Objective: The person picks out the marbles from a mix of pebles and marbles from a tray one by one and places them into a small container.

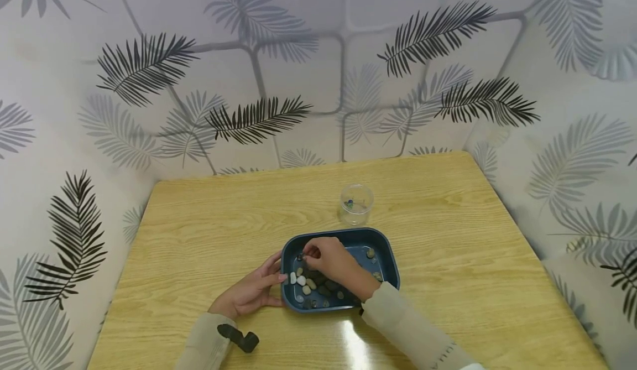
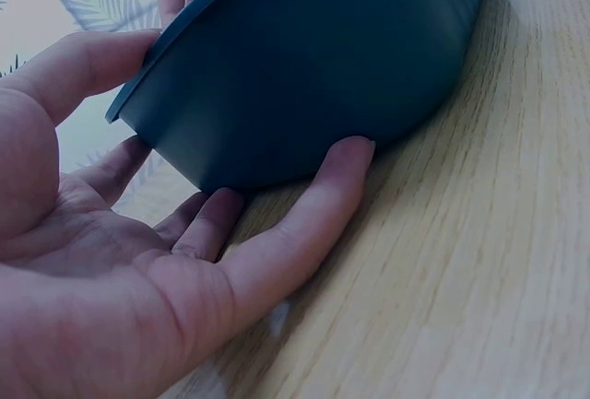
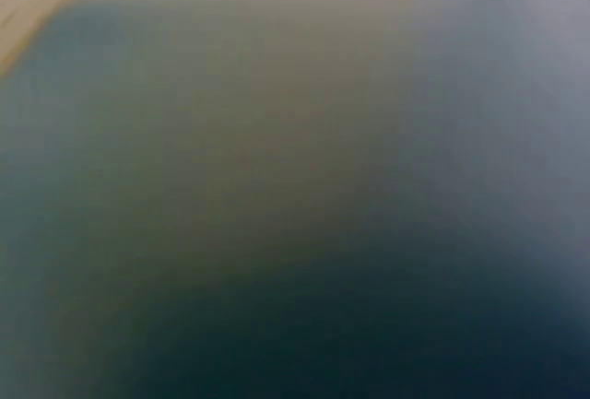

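My left hand (image 1: 256, 287) grips the left end of a dark blue rectangular tray (image 1: 393, 254). In the left wrist view, the thumb (image 2: 92, 63) lies at the rim, with fingers spread along the outer wall and bottom edge. Over the tray's left half, my right hand (image 1: 330, 259) bends its fingers down, thumb and fingertips close together. A small dark stone (image 1: 300, 258) shows right at those fingertips; whether they pinch anything I cannot tell. White pebbles (image 1: 301, 280), tan ones and dark stones (image 1: 323, 291) lie in the tray, some hidden under the right hand. The right wrist view is blurred.
A clear round cup (image 1: 356, 204) with small blue and green bits inside stands behind the tray. The wood-grain table (image 1: 224, 220) is bordered by leaf-patterned walls (image 1: 308, 71) at the back and both sides. A black strap device (image 1: 239, 338) sits on the left wrist.
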A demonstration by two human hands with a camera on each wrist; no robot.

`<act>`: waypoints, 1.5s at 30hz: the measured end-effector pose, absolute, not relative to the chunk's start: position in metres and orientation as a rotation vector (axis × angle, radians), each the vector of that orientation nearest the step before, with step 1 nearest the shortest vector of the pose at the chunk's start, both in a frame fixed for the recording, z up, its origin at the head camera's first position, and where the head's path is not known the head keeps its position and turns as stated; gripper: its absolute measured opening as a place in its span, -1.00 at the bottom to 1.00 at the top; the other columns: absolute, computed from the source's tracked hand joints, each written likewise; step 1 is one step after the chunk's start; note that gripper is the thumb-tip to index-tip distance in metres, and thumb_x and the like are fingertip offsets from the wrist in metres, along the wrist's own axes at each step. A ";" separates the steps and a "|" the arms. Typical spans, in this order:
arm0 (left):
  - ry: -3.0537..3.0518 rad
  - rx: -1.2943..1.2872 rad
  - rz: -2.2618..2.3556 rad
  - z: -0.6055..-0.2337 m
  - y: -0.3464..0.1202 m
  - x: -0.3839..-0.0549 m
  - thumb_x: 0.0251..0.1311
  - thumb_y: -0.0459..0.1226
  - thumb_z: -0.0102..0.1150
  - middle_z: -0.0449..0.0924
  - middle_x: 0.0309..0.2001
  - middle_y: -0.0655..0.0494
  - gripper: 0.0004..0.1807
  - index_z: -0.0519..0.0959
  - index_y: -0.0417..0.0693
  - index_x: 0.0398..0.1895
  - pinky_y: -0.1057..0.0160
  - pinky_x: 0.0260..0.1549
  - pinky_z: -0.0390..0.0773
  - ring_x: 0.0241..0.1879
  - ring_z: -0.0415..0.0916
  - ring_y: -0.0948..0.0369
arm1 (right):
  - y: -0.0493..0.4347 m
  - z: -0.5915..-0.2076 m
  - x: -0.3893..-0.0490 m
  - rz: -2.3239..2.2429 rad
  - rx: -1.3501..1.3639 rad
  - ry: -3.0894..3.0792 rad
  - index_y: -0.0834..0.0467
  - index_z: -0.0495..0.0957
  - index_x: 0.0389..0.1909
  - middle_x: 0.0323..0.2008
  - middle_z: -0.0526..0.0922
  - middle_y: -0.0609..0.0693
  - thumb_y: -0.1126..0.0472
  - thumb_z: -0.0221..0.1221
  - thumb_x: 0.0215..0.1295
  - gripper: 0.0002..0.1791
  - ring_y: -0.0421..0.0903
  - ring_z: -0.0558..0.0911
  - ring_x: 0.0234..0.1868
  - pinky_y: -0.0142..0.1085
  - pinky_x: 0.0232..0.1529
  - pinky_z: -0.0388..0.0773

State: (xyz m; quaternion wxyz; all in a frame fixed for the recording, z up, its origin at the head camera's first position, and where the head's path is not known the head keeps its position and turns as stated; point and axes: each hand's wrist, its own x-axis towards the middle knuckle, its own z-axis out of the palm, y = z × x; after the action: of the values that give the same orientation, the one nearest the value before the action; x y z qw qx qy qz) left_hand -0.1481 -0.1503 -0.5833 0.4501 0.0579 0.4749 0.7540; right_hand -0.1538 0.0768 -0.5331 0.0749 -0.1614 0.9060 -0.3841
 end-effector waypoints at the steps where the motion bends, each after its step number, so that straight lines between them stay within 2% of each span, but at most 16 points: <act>1: 1.175 0.142 1.866 -0.583 -0.150 -0.148 0.27 -0.35 -0.13 -0.28 0.36 0.13 -0.33 -0.08 0.40 0.33 -0.25 -0.16 0.32 0.22 0.05 -0.07 | 0.079 -0.532 -0.153 -1.165 -0.477 2.718 0.08 0.57 -0.37 -0.47 0.54 -0.21 0.16 0.18 0.11 -0.90 -0.35 0.50 -0.44 -0.49 -0.42 0.46; 9: 1.177 0.143 1.866 -0.583 -0.151 -0.148 0.26 -0.33 -0.11 -0.27 0.36 0.10 -0.32 -0.07 0.39 0.33 -0.25 -0.16 0.32 0.21 0.07 -0.08 | 0.095 -0.524 -0.150 -1.236 -0.454 2.729 0.14 0.57 -0.32 -0.44 0.55 -0.17 0.20 0.16 0.14 -0.88 -0.30 0.51 -0.42 -0.47 -0.43 0.46; 14: 1.174 0.146 1.868 -0.583 -0.152 -0.148 0.26 -0.34 -0.11 -0.27 0.36 0.10 -0.32 -0.07 0.39 0.33 -0.25 -0.16 0.32 0.20 0.09 -0.09 | 0.104 -0.522 -0.147 -1.231 -0.450 2.738 0.16 0.57 -0.29 -0.43 0.55 -0.17 0.15 0.15 0.16 -0.82 -0.29 0.51 -0.41 -0.46 -0.41 0.46; 23: 1.169 0.144 1.883 -0.583 -0.152 -0.147 0.25 -0.34 -0.08 -0.27 0.36 0.12 -0.32 -0.05 0.40 0.33 -0.26 -0.16 0.32 0.20 0.08 -0.10 | 0.123 -0.511 -0.143 -1.213 -0.392 2.762 0.09 0.56 -0.29 -0.44 0.54 -0.21 0.15 0.16 0.15 -0.86 -0.30 0.51 -0.41 -0.46 -0.41 0.46; 32: 1.175 0.142 1.877 -0.584 -0.151 -0.148 0.25 -0.35 -0.10 -0.27 0.36 0.12 -0.32 -0.06 0.40 0.33 -0.24 -0.16 0.33 0.20 0.10 -0.09 | 0.151 -0.499 -0.155 -1.197 -0.303 2.843 0.04 0.58 -0.33 -0.47 0.55 -0.22 0.13 0.18 0.12 -0.88 -0.31 0.51 -0.43 -0.42 -0.40 0.48; 45: 1.182 0.140 1.875 -0.585 -0.151 -0.147 0.25 -0.35 -0.09 -0.27 0.36 0.11 -0.31 -0.07 0.41 0.33 -0.24 -0.16 0.33 0.20 0.11 -0.08 | 0.192 -0.482 -0.184 -1.088 -0.200 2.960 0.15 0.58 -0.27 -0.40 0.59 -0.06 0.15 0.16 0.15 -0.82 -0.17 0.55 -0.36 -0.27 -0.32 0.52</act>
State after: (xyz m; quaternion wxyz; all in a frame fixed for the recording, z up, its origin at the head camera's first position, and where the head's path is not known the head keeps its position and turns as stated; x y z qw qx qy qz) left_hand -0.1474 -0.1508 -0.5846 0.4441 0.0564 0.4769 0.7564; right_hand -0.1841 0.1925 -0.4824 -0.0091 -0.0634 0.9367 -0.3444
